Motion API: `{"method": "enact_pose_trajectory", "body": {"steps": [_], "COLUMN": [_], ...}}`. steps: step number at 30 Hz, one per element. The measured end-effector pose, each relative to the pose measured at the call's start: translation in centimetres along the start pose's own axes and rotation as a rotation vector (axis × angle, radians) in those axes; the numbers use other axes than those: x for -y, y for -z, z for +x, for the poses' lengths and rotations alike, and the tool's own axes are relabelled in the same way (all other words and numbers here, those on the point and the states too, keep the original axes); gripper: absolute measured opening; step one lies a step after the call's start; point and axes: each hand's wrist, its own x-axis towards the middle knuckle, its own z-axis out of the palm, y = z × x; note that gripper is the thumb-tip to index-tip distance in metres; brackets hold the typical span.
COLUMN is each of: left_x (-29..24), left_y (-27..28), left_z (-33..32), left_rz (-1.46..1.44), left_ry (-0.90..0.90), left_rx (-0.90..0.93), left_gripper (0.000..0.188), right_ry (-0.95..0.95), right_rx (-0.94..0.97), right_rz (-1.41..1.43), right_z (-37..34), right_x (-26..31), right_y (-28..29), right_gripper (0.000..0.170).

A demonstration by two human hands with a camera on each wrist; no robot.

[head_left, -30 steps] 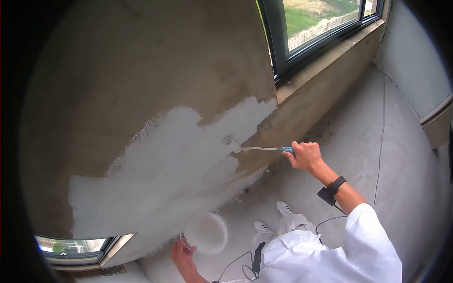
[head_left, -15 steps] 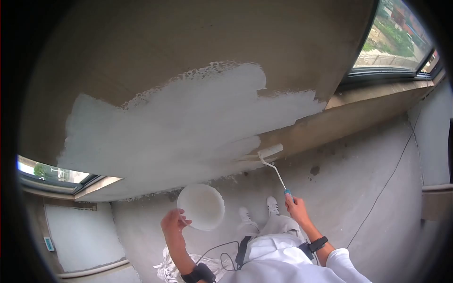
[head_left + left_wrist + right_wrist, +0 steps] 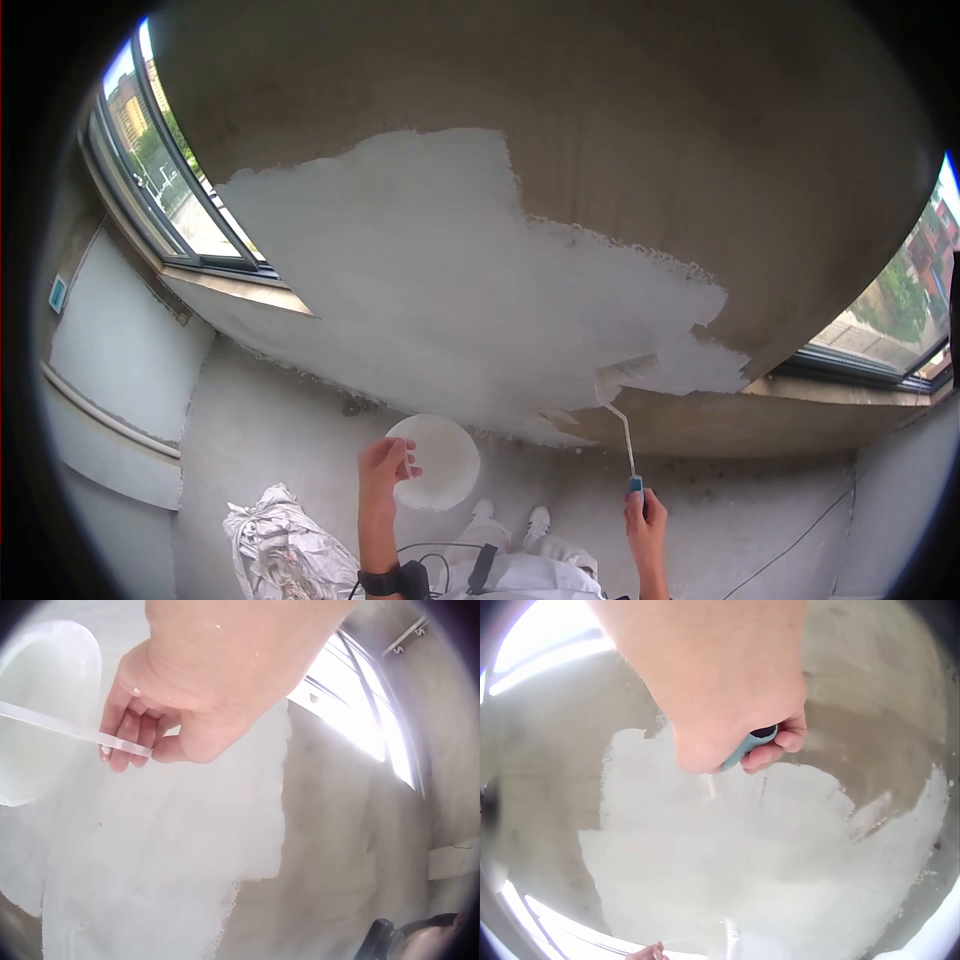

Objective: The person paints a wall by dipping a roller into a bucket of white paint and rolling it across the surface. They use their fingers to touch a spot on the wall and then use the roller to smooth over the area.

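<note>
My left hand (image 3: pixel 380 475) holds a white plastic bucket (image 3: pixel 440 417) by its handle. In the left wrist view the thin translucent handle (image 3: pixel 60 727) runs between thumb and curled fingers. Pale paint shows inside the bucket, which hangs over the floor near the wall's foot. My right hand (image 3: pixel 647 525) grips the blue grip (image 3: pixel 636 486) of a paint roller, its bent wire frame (image 3: pixel 628 432) pointing up at the wall. The roller head (image 3: pixel 630 372) lies at the lower edge of the white patch (image 3: pixel 400 240). In the right wrist view, my hand hides most of the roller.
Bare brown-grey wall (image 3: pixel 650 120) surrounds the painted patch. Windows stand on the left (image 3: pixel 165 170) and right (image 3: pixel 900 290). A crumpled whitish sheet (image 3: pixel 285 545) lies on the floor at lower left. A thin cable (image 3: pixel 790 550) crosses the floor at right, and the person's shoes (image 3: pixel 538 520) stand below the wall.
The head view has swung left, bringing in more of the left window and the sheet. The roller came down to the bare lower wall, then up to the white patch. Both grips are kept.
</note>
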Motion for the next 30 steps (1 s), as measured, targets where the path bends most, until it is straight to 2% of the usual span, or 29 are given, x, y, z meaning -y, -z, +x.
{"method": "enact_pose_trajectory", "body": {"steps": [2,8,12,15,17,18,21,23,27,30], "left_x": [-0.3,-1.0,-2.4,-2.7,-3.5,-4.1,-5.6,-5.9,-5.7,-4.4], "left_y": [0.9,4.9,9.9,13.1,14.0,14.7,17.0,18.2,19.6,20.6], "left_z": [0.6,3.4,7.2,9.4,11.2,11.8,12.8,13.7,15.6,18.1], "left_rz": [-0.005,-0.138,-0.099,-0.097,-0.078,-0.060,-0.020,0.001,-0.004,0.031], "left_ry": [0.017,0.000,0.072,0.040,0.027,0.031,-0.006,-0.034,-0.041,-0.013], "left_rx": [0.011,0.039,0.154,0.200,0.237,0.235,0.285,0.289,0.362,0.422], "left_gripper": [0.022,0.023,0.024,0.023,0.022,0.022,0.021,0.023,0.027,0.030], "right_ry": [-0.015,0.175,0.238,0.276,0.248,0.226,0.349,0.324,0.276,0.350], "right_rx": [0.048,0.068,0.036,-0.016,-0.092,-0.142,-0.320,-0.404,-0.435,-0.513], "right_rz": [0.079,0.228,0.248,0.333,0.322,0.324,0.391,0.412,0.378,0.336], "right_z": [-0.7,-2.5,-5.4,-7.3,-6.6,-6.5,-7.0,-6.6,-5.3,-2.7], "right_x": [3.1,6.0,11.3,16.2,17.0,17.3,20.9,21.2,22.6,23.1], "right_y": [-1.2,-8.0,-15.6,-21.4,-23.7,-24.5,-26.8,-27.7,-27.8,-27.4], "right_gripper": [0.034,0.034,0.035,0.032,0.031,0.032,0.030,0.029,0.028,0.028]}}
